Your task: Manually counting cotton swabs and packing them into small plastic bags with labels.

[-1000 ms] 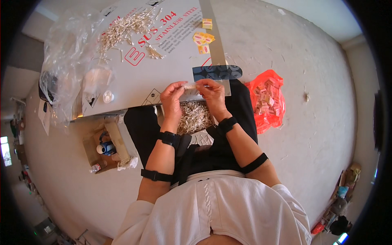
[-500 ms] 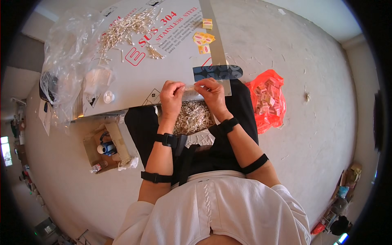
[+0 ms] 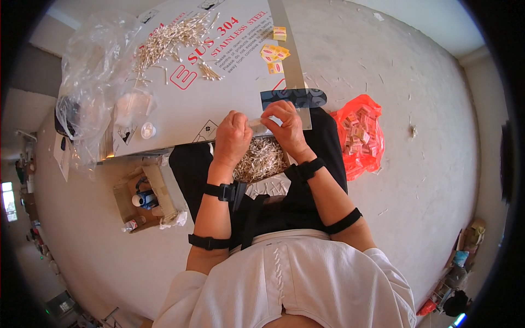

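Note:
Between my hands, at the near edge of the table, is a small piece of clear plastic film [image 3: 256, 126]; I cannot tell whether it is a bag. My left hand [image 3: 233, 138] is closed on its left end, fingers curled inward. At the other end, my right hand [image 3: 286, 127] pinches it between thumb and forefinger. Just below both hands, a box of loose cotton swabs [image 3: 261, 158] rests at my lap, its far side partly hidden by the hands and table edge.
On the metal-sheet table [image 3: 180, 117] lie a pile of cotton swabs [image 3: 178, 38], small yellow packets [image 3: 274, 53], a clear plastic bag [image 3: 90, 71] and a small white cup [image 3: 148, 130]. A red bag [image 3: 363, 136] of small boxes and a cardboard box [image 3: 123, 202] stand on the floor.
My left hand has turned, its fingers now curled further over the plastic film. My right hand has shifted slightly, still pinching the other end.

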A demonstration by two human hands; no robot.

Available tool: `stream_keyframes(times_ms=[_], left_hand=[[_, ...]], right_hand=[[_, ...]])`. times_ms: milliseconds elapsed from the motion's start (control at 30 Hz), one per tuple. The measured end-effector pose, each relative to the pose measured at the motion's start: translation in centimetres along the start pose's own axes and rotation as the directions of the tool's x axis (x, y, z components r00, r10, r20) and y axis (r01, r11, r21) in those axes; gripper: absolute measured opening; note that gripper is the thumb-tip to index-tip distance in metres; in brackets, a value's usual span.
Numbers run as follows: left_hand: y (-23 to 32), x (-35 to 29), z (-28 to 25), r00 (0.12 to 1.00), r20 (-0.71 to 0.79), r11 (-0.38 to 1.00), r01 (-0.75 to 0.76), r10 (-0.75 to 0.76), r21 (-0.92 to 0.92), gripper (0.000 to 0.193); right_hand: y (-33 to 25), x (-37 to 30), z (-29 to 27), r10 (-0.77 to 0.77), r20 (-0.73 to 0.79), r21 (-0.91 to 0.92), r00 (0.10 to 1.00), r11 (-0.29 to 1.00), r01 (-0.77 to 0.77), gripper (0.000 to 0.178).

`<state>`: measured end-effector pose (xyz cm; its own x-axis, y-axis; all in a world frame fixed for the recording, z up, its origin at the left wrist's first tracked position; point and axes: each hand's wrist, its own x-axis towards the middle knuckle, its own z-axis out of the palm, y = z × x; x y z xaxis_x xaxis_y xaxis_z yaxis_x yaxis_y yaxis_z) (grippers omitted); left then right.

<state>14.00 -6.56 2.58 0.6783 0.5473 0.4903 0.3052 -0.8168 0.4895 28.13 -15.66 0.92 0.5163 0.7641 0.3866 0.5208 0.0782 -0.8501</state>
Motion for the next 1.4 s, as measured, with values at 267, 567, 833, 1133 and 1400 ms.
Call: stream_keyframes(times_ms=[267, 567, 833, 1133, 1400], left_hand=[[1.7, 0.6, -1.2, 0.997, -0.048, 0.997, -0.057, 0.055, -0.046, 0.020], [0.8, 0.4, -4.0, 0.989, -0.137, 0.998, -0.063, 0.060, -0.017, 0.019], [2.4, 1.3, -5.5, 0.987, -0.150, 0.997, -0.058, 0.050, -0.055, 0.018], [4.3, 0.9, -6.0, 0.963, -0.104, 0.968, -0.249, 0.248, 0.004, 0.027], [4.8, -0.1, -6.1, 0.958, -0.055, 0.958, -0.282, 0.280, -0.043, 0.033]], right_hand=[[-3.3, 1.6, -0.8, -0.305, 0.142, -0.088, 0.942, 0.944, 0.319, 0.013], [-1.3, 1.4, -5.6, -0.258, 0.054, -0.060, 0.965, 0.963, 0.261, 0.011], [-2.3, -1.2, -5.0, 0.508, 0.333, 0.453, 0.794, 0.653, -0.607, 0.043], [-4.5, -0.3, -3.0, 0.408, 0.796, 0.562, 0.448, -0.219, -0.798, 0.062], [-5.4, 0.0, -3.8, 0.460, 0.708, 0.639, 0.536, -0.095, -0.763, 0.025]])
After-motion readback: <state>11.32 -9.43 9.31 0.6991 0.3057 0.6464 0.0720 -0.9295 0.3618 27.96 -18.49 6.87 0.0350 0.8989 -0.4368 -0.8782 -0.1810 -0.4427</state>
